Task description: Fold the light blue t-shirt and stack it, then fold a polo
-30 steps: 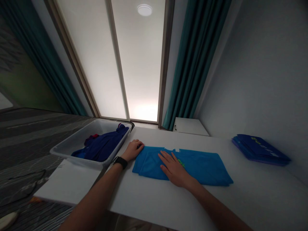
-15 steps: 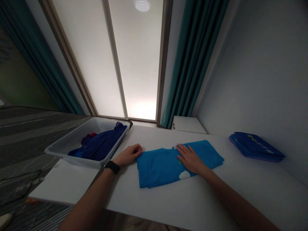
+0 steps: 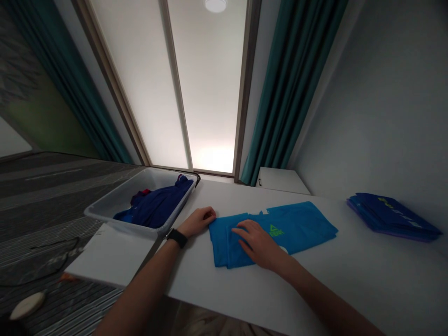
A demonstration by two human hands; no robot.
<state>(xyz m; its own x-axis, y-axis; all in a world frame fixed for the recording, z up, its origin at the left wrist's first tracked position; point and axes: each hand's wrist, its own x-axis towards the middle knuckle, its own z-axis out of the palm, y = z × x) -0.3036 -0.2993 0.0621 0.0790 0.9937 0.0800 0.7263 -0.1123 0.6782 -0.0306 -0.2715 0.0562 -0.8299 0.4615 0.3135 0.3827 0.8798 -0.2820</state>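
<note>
A light-blue folded T-shirt (image 3: pixel 304 224) lies flat on the white table, a green logo and part of a white patch showing on it. My left hand (image 3: pixel 199 222), with a dark watch at the wrist, has its fingers curled in a pinch at the shirt's far left corner. Over the shirt's left half is my right hand (image 3: pixel 261 245), palm down, fingers apart and slightly bent, holding nothing. It covers part of the white patch.
A clear plastic bin (image 3: pixel 100 215) with dark-blue clothes (image 3: pixel 157 205) stands at the left. A stack of folded blue garments (image 3: pixel 394 217) lies on the table (image 3: pixel 224 291) at the right, near the wall. Behind the table is a white cabinet (image 3: pixel 282 179).
My right hand has slid left across the shirt, uncovering the green logo. My left hand stays at the same corner. The whole view has shifted slightly.
</note>
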